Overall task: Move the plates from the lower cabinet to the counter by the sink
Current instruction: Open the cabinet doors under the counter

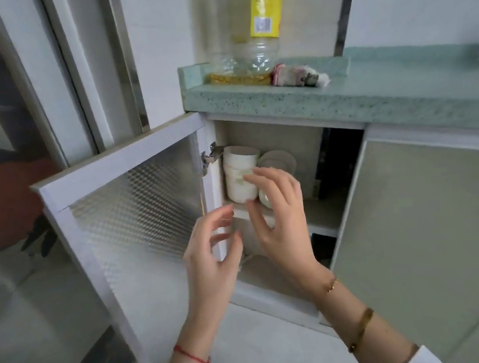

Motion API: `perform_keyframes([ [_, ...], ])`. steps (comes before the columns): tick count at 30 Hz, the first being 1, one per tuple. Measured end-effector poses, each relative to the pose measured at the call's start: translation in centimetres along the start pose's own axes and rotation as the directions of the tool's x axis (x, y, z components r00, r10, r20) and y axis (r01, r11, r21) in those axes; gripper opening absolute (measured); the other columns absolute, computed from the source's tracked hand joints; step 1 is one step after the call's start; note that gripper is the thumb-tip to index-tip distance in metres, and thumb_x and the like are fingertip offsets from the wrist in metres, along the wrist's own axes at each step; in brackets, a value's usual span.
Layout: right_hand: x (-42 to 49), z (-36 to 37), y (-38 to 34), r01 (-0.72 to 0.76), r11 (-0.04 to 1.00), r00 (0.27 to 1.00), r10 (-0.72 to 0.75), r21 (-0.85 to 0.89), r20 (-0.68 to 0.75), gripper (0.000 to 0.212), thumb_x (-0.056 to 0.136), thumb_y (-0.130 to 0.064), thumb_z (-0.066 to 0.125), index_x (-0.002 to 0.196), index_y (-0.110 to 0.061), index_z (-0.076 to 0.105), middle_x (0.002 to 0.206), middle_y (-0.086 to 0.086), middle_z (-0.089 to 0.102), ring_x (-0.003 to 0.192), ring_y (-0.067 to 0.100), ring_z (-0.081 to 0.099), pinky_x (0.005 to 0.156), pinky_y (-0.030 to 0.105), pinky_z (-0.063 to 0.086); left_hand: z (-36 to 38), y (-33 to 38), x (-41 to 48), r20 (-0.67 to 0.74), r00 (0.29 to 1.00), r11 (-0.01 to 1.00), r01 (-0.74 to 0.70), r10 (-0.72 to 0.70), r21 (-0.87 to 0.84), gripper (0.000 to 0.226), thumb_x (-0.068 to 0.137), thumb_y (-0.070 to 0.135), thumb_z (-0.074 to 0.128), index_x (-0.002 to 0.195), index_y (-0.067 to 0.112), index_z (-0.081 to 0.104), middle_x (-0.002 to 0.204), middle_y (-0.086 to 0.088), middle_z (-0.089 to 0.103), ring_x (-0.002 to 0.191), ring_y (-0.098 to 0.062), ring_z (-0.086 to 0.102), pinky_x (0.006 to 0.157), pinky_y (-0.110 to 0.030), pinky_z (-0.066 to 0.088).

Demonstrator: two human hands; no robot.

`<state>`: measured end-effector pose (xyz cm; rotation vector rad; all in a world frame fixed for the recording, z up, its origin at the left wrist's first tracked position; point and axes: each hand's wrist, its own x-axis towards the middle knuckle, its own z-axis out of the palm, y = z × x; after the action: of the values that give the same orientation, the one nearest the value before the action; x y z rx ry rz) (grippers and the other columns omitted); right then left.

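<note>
Plates [278,160] stand far in the open cabinet [292,130]; right hand [281,218], fingers spread, touches the white stack [239,178], left hand [212,257] half-open, empty.

I see a pale green desk [343,94] speckled with dark dots. On it the clear bottle [227,27] holds a yellow liquid at the bottom, and the bottle beside it [262,53] wears a yellow label. The open cabinet door [131,216] has a white frame around a silvery checkered panel. Inside, the stack of plates [239,175] is white with a faint greenish mark. My left wrist carries a red string [193,356], my right a gold bracelet [361,329]. The closed door [441,229] on the right is plain grey-green.
</note>
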<state>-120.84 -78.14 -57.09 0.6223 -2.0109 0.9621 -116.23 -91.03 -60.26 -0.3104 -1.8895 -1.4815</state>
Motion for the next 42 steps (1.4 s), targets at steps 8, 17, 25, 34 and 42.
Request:
perform_keyframes([
  [8,-1.4,-10.0,6.9,-0.158,0.928,0.987,0.135,-0.336,-0.091,0.030,0.095,-0.015,0.056,0.125,-0.015,0.061,0.131,0.001,0.056,0.124,0.024,0.046,0.107,0.042,0.040,12.2,0.1,4.0,0.489,0.846,0.939,0.315,-0.211,-0.140,0.049,0.094,0.015,0.068,0.138,0.026,0.052,0.136,0.011,0.058,0.128,-0.009,0.055,0.109,-0.038,0.047],
  [17,2.2,-14.5,9.3,-0.269,0.817,0.961,0.190,-0.510,-0.203,0.045,0.093,-0.015,0.056,0.137,-0.014,0.053,0.136,0.005,0.054,0.125,0.028,0.045,0.109,0.040,0.037,21.7,1.9,9.3,0.600,0.786,0.949,0.286,-0.152,-0.135,0.066,0.098,0.020,0.062,0.155,0.012,0.032,0.159,-0.004,0.040,0.143,-0.020,0.042,0.117,-0.034,0.034],
  [25,4.5,-14.8,10.2,-0.304,0.772,0.951,0.209,-0.558,-0.229,0.048,0.093,-0.021,0.059,0.141,-0.019,0.051,0.131,0.004,0.055,0.122,0.025,0.046,0.106,0.030,0.032,23.7,2.0,10.6,0.577,0.805,0.939,0.290,-0.134,-0.187,0.046,0.098,0.015,0.059,0.143,0.010,0.048,0.137,-0.005,0.060,0.126,-0.019,0.058,0.106,-0.029,0.045],
  [34,2.3,-16.0,7.6,-0.258,0.827,0.958,0.152,-0.500,-0.243,0.041,0.094,-0.028,0.060,0.134,-0.021,0.058,0.121,0.001,0.053,0.107,0.018,0.052,0.099,0.035,0.044,20.2,3.5,6.9,0.543,0.838,0.901,0.270,-0.046,-0.340,0.026,0.092,0.007,0.068,0.104,0.027,0.059,0.102,0.008,0.069,0.097,-0.007,0.068,0.089,-0.021,0.053],
  [42,-1.4,-19.0,3.9,-0.210,0.887,0.958,0.101,-0.411,-0.269,0.034,0.089,-0.031,0.069,0.119,-0.016,0.064,0.113,0.000,0.052,0.105,0.015,0.053,0.087,0.037,0.050,16.9,7.5,1.2,0.575,0.818,0.797,0.342,0.009,-0.499,0.017,0.087,0.000,0.071,0.098,0.006,0.061,0.092,0.006,0.074,0.091,-0.007,0.073,0.081,-0.015,0.054],
])
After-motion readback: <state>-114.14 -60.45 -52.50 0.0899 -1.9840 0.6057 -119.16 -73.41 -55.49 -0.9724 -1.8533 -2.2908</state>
